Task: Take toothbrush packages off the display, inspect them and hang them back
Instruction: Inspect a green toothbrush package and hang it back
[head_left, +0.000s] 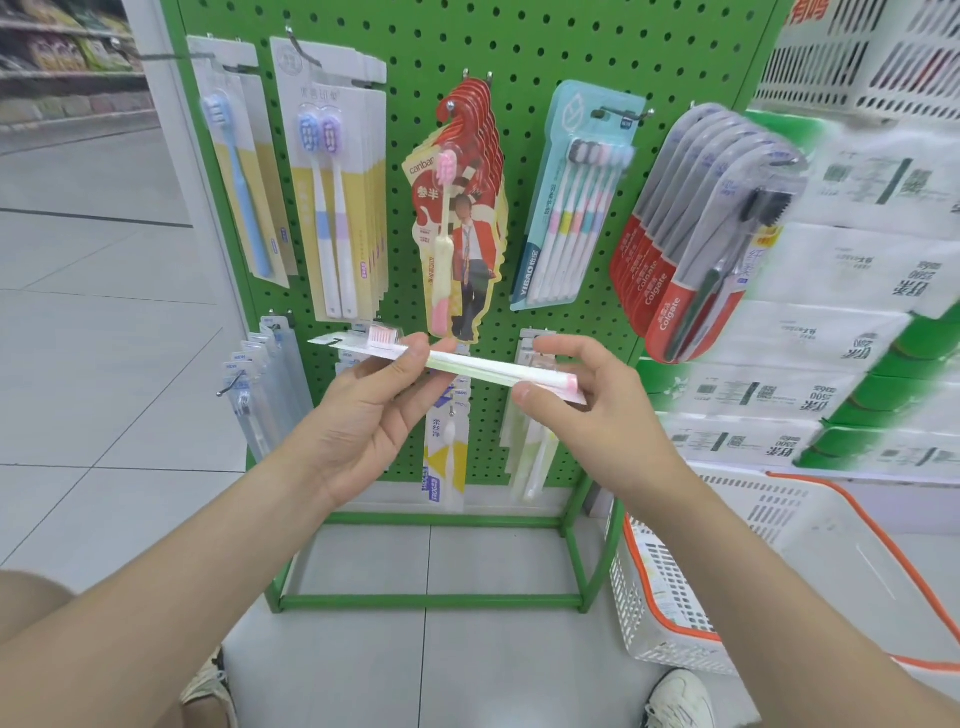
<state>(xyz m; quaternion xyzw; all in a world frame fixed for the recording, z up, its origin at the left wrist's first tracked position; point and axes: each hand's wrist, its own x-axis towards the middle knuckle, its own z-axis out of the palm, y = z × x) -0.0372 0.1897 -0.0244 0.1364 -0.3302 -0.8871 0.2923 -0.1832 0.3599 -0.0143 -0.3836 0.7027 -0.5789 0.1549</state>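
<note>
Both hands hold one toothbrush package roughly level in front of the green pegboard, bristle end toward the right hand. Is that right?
Almost. The head view shows the pink bristles at the left hand end, not the right hand. The rest holds: both hold one toothbrush package roughly level in front of the green pegboard.

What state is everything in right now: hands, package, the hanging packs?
Package: off the display, held level, bristles up.
Left hand: grips the package's head end.
Right hand: pinches its handle end.
Colgate packs: hanging, tilted.
Red packs: hanging, stacked.
Basket: on the floor.
</note>
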